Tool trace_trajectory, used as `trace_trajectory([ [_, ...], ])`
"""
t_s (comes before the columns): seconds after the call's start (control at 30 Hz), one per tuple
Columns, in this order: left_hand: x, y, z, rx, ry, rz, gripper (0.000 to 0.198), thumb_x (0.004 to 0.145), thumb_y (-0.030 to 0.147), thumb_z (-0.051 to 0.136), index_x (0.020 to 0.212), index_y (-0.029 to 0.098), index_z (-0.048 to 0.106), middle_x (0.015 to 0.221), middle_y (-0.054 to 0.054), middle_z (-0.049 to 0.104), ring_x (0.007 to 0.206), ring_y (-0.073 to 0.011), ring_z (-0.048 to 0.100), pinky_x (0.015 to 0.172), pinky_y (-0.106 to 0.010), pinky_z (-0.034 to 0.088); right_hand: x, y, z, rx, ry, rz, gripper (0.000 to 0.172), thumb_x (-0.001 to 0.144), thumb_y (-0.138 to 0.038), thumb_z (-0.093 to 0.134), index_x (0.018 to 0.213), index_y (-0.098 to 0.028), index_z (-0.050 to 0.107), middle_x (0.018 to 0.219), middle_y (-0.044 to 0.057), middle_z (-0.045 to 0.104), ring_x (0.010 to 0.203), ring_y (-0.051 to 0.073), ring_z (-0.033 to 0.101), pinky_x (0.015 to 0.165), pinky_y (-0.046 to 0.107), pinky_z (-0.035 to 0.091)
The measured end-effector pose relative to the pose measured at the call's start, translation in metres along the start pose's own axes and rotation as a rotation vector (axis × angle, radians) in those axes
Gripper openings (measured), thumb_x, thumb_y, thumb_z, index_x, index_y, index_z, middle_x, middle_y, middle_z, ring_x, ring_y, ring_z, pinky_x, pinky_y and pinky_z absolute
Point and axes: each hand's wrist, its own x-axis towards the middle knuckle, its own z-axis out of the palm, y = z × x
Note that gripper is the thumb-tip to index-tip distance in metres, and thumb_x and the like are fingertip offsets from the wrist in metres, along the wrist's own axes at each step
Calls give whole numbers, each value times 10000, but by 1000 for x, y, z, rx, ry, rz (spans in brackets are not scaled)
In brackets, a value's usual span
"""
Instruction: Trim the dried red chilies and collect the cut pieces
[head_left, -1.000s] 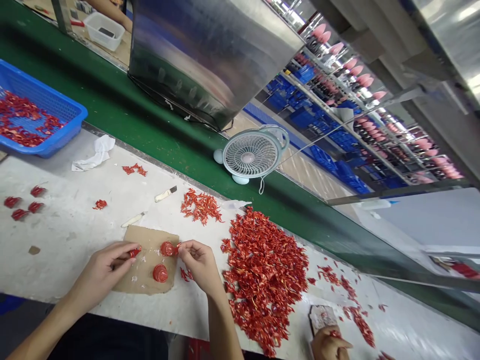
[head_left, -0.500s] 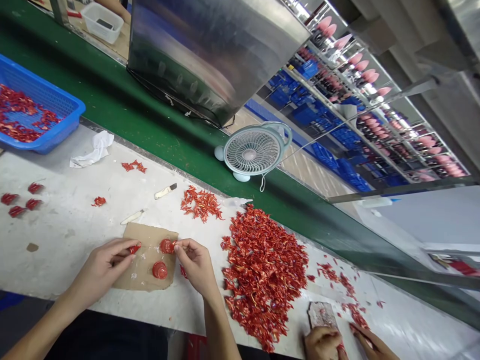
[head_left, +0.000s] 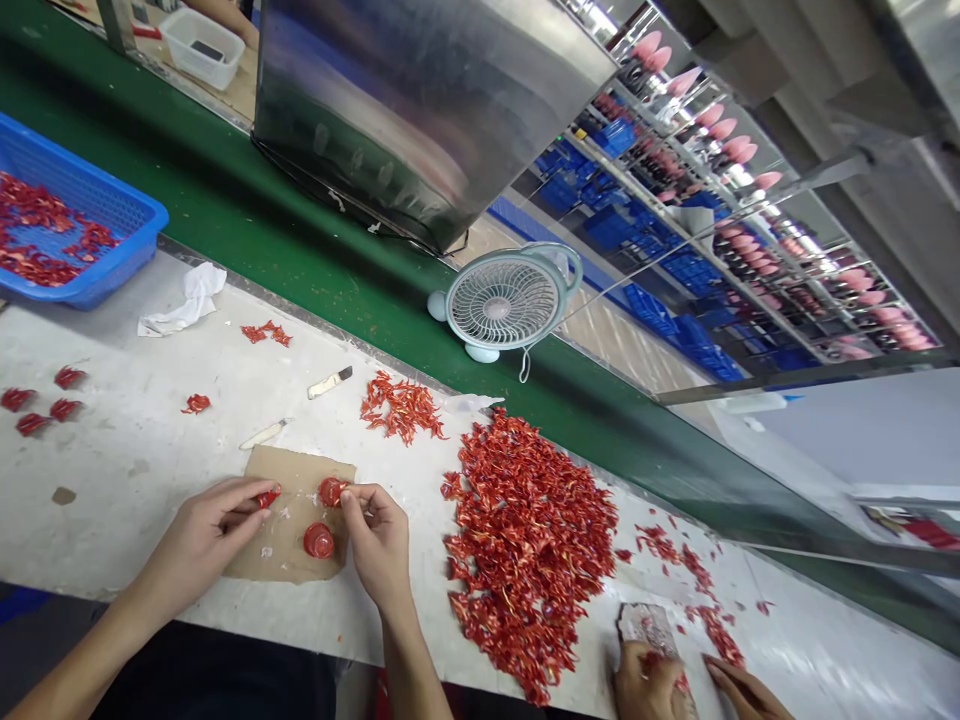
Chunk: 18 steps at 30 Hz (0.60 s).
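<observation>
My left hand (head_left: 217,525) is closed in a pinch on a small red piece (head_left: 268,496) over the left part of a brown cardboard sheet (head_left: 262,560). On the cardboard sit two small round red cups, an upper one (head_left: 330,491) and a lower one (head_left: 318,540). My right hand (head_left: 379,535) is closed, thumb and forefinger pinched at the right edge of the upper cup, on what looks like a small red piece (head_left: 344,487), mostly hidden by the fingertips. Behind the sheet lie a pale-handled knife (head_left: 262,434) and a small brush (head_left: 330,382).
A big heap of red pieces (head_left: 529,550) lies to my right, a smaller pile (head_left: 401,407) behind it. Red clusters (head_left: 64,408) and a blue basket (head_left: 112,270) are at left. A fan (head_left: 502,305) stands beyond. A co-worker's hands (head_left: 652,680) work at far right.
My right hand has shifted slightly left, its fingertips nearer the upper red cup. My left hand still pinches its red piece in nearly the same place.
</observation>
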Motion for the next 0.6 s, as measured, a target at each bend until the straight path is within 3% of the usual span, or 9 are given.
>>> trace_trajectory([
  [0.2, -1, 0, -1, -32, -12, -7, 373, 905, 457, 635, 1221, 282, 726, 1263, -77, 721, 1050, -260, 738, 893, -339, 619, 0, 2, 2, 86, -6, 36, 338, 877, -506, 671, 775, -184, 645, 658, -13, 558, 583, 125, 445, 555, 247, 383],
  [0.4, -5, 2, -4, -141, 2, -71, 346, 869, 466, 687, 1153, 275, 742, 1177, -65, 759, 1063, -252, 722, 920, -336, 597, -5, -1, -5, 523, -123, 228, 344, 831, -454, 762, 721, -193, 568, 556, -87, 343, 476, 64, 161, 409, 198, 124],
  [0.6, -9, 17, 7, -428, -32, -148, 309, 847, 420, 732, 1093, 236, 703, 932, -46, 783, 890, -219, 739, 797, -324, 610, -17, -24, -12, 809, -163, 322, 347, 790, -338, 832, 681, -178, 544, 629, -75, 277, 538, 75, 147, 381, 140, 123],
])
